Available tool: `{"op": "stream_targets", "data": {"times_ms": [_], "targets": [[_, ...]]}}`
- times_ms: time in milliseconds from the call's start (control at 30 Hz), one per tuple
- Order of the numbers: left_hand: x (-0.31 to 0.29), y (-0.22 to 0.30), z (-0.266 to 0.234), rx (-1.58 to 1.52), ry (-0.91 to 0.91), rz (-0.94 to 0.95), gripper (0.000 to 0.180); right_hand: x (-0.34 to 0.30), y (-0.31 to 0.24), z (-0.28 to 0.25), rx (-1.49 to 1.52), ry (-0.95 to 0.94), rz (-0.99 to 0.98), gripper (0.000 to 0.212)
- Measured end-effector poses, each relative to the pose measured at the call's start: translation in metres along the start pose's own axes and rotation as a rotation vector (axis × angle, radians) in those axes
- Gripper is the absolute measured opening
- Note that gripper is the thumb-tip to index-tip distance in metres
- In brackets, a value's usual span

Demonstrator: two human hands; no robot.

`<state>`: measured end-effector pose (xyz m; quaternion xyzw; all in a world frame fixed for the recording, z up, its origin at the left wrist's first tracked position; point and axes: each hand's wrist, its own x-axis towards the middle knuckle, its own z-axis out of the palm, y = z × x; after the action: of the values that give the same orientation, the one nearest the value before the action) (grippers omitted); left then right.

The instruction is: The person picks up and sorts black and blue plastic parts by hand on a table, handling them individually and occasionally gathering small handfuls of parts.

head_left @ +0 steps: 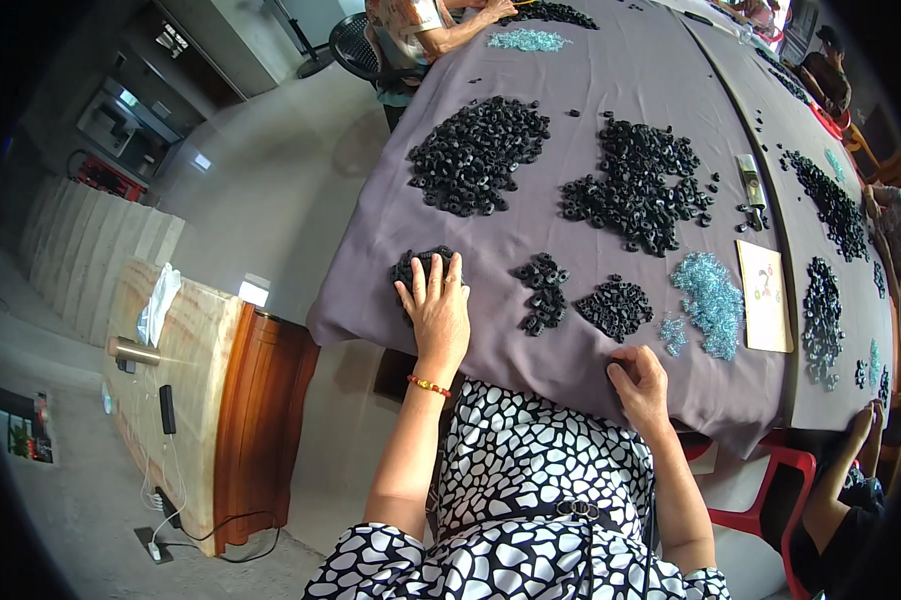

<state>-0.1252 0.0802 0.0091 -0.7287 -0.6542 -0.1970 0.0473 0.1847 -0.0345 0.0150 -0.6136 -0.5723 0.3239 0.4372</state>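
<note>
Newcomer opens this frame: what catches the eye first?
Likely the two big heaps of small black parts across the middle of the grey-purple cloth. Next, the pale blue pile at the near right, left of a flat board. Then the left hand, spread over a smaller black heap.

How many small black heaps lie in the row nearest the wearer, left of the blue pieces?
3: a partly covered heap under the left hand, a middle heap to its right, and a third heap between that and the blue pieces. The hand may hide more.
</note>
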Motion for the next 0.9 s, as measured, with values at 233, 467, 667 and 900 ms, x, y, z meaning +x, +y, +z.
{"op": "stream_targets", "data": {"times_ms": [233, 467, 667, 900], "targets": [[0.001, 0.020, -0.012, -0.074, 0.097, 0.056, 0.053, 0.001, 0.003, -0.001, -0.001, 0.001, -0.016, 0.015], [-0.044, 0.119, -0.031, -0.969, -0.191, 0.085, 0.030, 0.001, -0.005, -0.004, 0.099, -0.046, 0.082, 0.017], [-0.071, 0.157, -0.002, -1.071, -0.238, 0.063, 0.022, -0.001, 0.007, -0.003, 0.164, -0.039, 0.091, 0.020], [-0.067, 0.151, 0.008, -1.346, -0.439, -0.199, 0.021, 0.002, 0.007, -0.008, 0.285, -0.085, 0.200, 0.017]]}}
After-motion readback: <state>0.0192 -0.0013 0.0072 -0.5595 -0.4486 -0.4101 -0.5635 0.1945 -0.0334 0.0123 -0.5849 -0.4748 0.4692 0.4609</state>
